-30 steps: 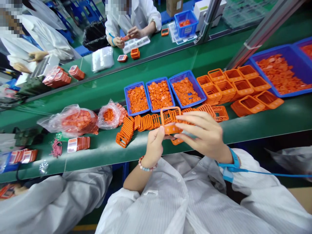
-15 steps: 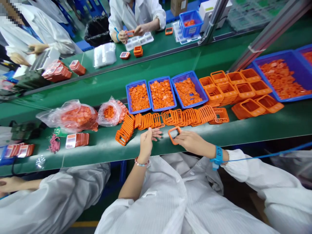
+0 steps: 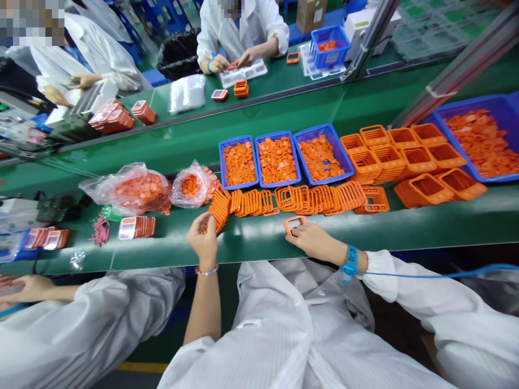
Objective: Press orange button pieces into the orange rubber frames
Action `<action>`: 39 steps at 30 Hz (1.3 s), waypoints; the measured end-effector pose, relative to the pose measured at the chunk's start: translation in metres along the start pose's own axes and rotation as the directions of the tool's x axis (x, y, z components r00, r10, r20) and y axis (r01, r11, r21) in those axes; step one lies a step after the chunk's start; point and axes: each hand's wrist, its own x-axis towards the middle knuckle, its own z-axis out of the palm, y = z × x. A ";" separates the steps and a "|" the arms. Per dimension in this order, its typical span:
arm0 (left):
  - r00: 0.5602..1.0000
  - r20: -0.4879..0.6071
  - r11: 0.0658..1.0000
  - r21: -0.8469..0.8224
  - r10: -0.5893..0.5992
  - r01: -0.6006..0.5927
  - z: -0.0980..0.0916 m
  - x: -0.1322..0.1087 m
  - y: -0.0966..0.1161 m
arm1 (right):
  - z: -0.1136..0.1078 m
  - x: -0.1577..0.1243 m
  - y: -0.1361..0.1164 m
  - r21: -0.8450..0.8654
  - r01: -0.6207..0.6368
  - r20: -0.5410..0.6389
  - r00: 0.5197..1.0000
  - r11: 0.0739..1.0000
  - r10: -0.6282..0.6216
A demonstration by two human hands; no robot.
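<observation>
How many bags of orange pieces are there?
2: a larger plastic bag and a smaller plastic bag, side by side on the green conveyor belt, left of the blue trays.

long green workbenches (image 3: 405,237), aluminium posts (image 3: 466,67), black rubbish bag (image 3: 176,56) beyond

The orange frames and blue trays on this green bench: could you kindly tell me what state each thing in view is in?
Left hand: touching the leaning row of orange frames.
Right hand: resting on a single orange frame, lying flat.
Three blue trays: full of orange pieces.
Plastic bag: bulging with orange pieces.
</observation>
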 end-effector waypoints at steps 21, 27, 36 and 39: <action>0.944 0.323 0.976 0.175 0.068 -0.130 -0.071 0.037 -0.079 | -0.033 -0.022 0.000 0.095 0.063 -0.521 0.853 0.993 -0.004; 0.961 0.219 0.977 0.091 0.170 -0.194 -0.050 0.039 -0.064 | -0.038 -0.025 0.006 0.121 0.011 -0.582 0.811 0.993 0.062; 0.946 -0.322 0.954 0.275 -0.026 0.119 -0.052 0.026 -0.135 | -0.033 -0.041 0.017 0.177 -0.083 -0.635 0.752 0.981 0.178; 0.955 -0.293 0.969 0.216 -0.054 0.121 -0.050 0.031 -0.145 | -0.034 -0.041 0.017 0.197 -0.091 -0.646 0.737 0.976 0.199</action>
